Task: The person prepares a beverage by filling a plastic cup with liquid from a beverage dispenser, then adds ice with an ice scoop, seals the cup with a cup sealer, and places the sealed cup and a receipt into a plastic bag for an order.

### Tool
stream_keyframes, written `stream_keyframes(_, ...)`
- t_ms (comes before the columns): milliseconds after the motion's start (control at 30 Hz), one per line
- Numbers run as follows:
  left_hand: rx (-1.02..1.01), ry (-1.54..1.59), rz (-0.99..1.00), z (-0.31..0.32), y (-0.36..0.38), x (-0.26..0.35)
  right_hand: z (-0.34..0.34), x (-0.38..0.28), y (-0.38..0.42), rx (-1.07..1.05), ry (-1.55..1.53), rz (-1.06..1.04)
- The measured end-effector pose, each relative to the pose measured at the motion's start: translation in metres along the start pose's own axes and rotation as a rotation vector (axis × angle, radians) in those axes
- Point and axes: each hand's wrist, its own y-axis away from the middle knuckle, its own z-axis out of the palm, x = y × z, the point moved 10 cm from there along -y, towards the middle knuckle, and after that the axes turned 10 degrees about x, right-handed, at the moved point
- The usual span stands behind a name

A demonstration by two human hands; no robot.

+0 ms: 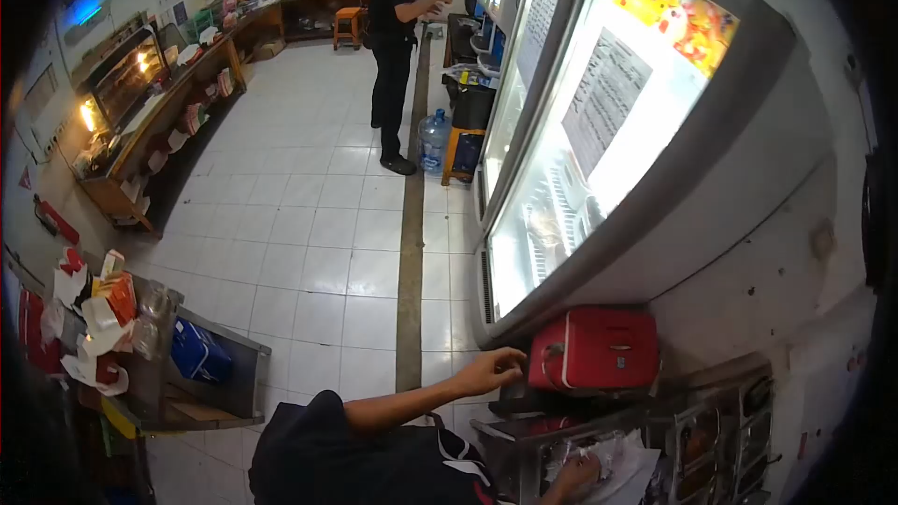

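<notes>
My left hand [496,369] hovers bare beside a red insulated bag [599,348], its fingers loosely curled and apart with nothing in them. Lower down, my right hand [577,475] is at a crumpled clear plastic bag [599,452], fingers bent onto it. White paper [638,474] lies under and beside that plastic. Both are over a dark rack or counter [510,430] whose contents are partly hidden. Several dark compartments [697,454] with clear covers stand to the right of the paper.
Tall lit glass-door fridges [599,131] stand on the right. Further off, a person in black [393,47] stands near a blue water bottle [433,138]. At left, a cart [220,402] carries paper packaging [108,318] and a blue box [199,352]. A wooden counter [140,145] lines the wall.
</notes>
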Motion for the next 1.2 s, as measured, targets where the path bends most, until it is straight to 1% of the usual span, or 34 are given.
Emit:
stream_keyframes(33, 0.030, -0.017, -0.011, -0.022, -0.012, 0.002, 0.009, 0.028, 0.011, 0.079, 0.100, 0.034)
stream_keyframes(67, 0.062, 0.005, -0.004, -0.040, -0.020, 0.001, 0.014, 0.036, 0.018, 0.094, 0.155, 0.092)
stream_keyframes(133, 0.102, 0.032, -0.031, -0.070, -0.031, 0.009, 0.030, 0.034, 0.033, 0.020, 0.234, 0.249)
stream_keyframes(233, 0.140, 0.132, -0.080, -0.104, -0.059, 0.002, 0.087, 0.003, 0.051, -0.134, 0.259, 0.319)
stream_keyframes(367, 0.168, 0.218, -0.113, -0.145, -0.105, -0.015, 0.194, -0.066, 0.075, -0.378, 0.184, 0.312)
stream_keyframes(467, 0.155, 0.156, -0.058, -0.184, -0.142, 0.012, 0.286, -0.133, 0.085, -0.541, 0.064, 0.272)
stream_keyframes(533, 0.177, 0.142, -0.031, -0.214, -0.172, 0.015, 0.345, -0.183, 0.082, -0.619, -0.032, 0.230)
stream_keyframes(567, 0.190, 0.137, -0.012, -0.243, -0.204, 0.024, 0.372, -0.217, 0.075, -0.651, -0.079, 0.218)
stream_keyframes(600, 0.196, 0.146, -0.013, -0.259, -0.213, 0.023, 0.395, -0.242, 0.073, -0.692, -0.123, 0.210)
stream_keyframes(633, 0.204, 0.170, -0.022, -0.268, -0.219, 0.017, 0.416, -0.264, 0.068, -0.719, -0.176, 0.197)
stream_keyframes(667, 0.209, 0.130, -0.039, -0.280, -0.231, 0.006, 0.432, -0.284, 0.062, -0.737, -0.226, 0.187)
stream_keyframes(700, 0.203, 0.107, -0.031, -0.288, -0.241, 0.009, 0.443, -0.304, 0.056, -0.758, -0.269, 0.185)
stream_keyframes(800, 0.219, 0.194, -0.066, -0.300, -0.264, 0.011, 0.467, -0.354, 0.038, -0.797, -0.364, 0.205)
stream_keyframes(867, 0.188, 0.234, -0.062, -0.298, -0.277, 0.013, 0.476, -0.372, 0.033, -0.817, -0.383, 0.223)
stream_keyframes(1033, 0.068, 0.180, -0.063, -0.292, -0.295, 0.020, 0.479, -0.375, 0.034, -0.820, -0.331, 0.305)
stream_keyframes(1100, 0.053, 0.156, -0.076, -0.299, -0.301, 0.028, 0.481, -0.369, 0.041, -0.828, -0.294, 0.343)
stream_keyframes(1200, 0.049, 0.130, -0.071, -0.310, -0.311, 0.024, 0.485, -0.353, 0.051, -0.836, -0.241, 0.396)
